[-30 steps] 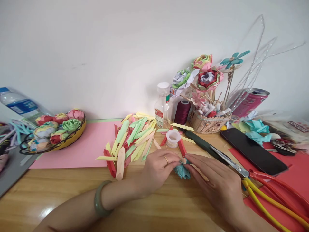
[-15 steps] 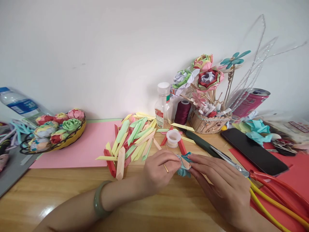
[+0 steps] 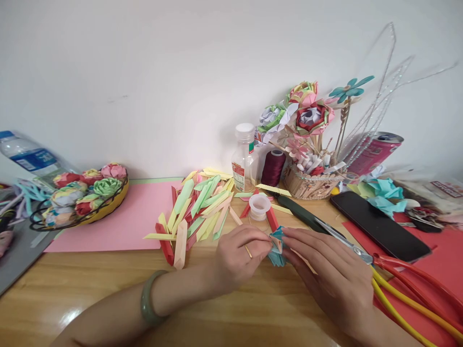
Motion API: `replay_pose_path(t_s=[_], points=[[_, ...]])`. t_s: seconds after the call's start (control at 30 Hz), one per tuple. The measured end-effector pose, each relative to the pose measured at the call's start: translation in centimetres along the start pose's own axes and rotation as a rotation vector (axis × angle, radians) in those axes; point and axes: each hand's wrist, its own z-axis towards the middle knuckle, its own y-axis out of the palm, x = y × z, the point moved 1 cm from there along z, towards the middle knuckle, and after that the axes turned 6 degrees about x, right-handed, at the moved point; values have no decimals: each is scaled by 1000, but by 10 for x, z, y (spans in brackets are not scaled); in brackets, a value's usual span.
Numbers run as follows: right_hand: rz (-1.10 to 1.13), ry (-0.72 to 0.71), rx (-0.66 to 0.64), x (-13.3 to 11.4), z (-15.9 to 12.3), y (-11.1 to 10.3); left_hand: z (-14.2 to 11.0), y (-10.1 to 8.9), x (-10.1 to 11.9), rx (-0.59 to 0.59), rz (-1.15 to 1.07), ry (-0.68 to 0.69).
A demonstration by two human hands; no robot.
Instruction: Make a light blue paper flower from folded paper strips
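Observation:
Between my hands is a small folded paper piece (image 3: 278, 259), blue with a peach part in its middle. My left hand (image 3: 238, 258), with a ring on one finger and a green bangle at the wrist, pinches its left side. Fingers of my right hand (image 3: 329, 270) press on its right side, partly hiding it. Just behind stands a white spool of clear thread (image 3: 259, 207). Folded paper strips (image 3: 204, 202) in red, yellow, green and peach lie heaped beyond my left hand. Scissors (image 3: 361, 255) with red and yellow handles lie beside my right hand.
At left, a yellow basket (image 3: 119, 202) holds paper flowers, near a tilted bottle (image 3: 34, 154). Along the wall stand a clear bottle (image 3: 245, 159), a maroon thread cone (image 3: 274, 168) and a wooden planter (image 3: 313, 185) of flowers. A black phone (image 3: 379, 226) lies at right on red paper.
The blue paper piece has turned slightly between my fingers, its peach part now showing narrower. Both hands stay almost in the same place.

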Motion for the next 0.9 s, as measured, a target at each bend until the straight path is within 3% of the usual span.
replay_pose_path(t_s=[0.17, 0.9], points=[[10, 16, -16, 0, 2, 1, -3, -1, 0, -15, -6, -43], [84, 48, -20, 1, 0, 3, -1, -1, 0, -23, -35, 34]])
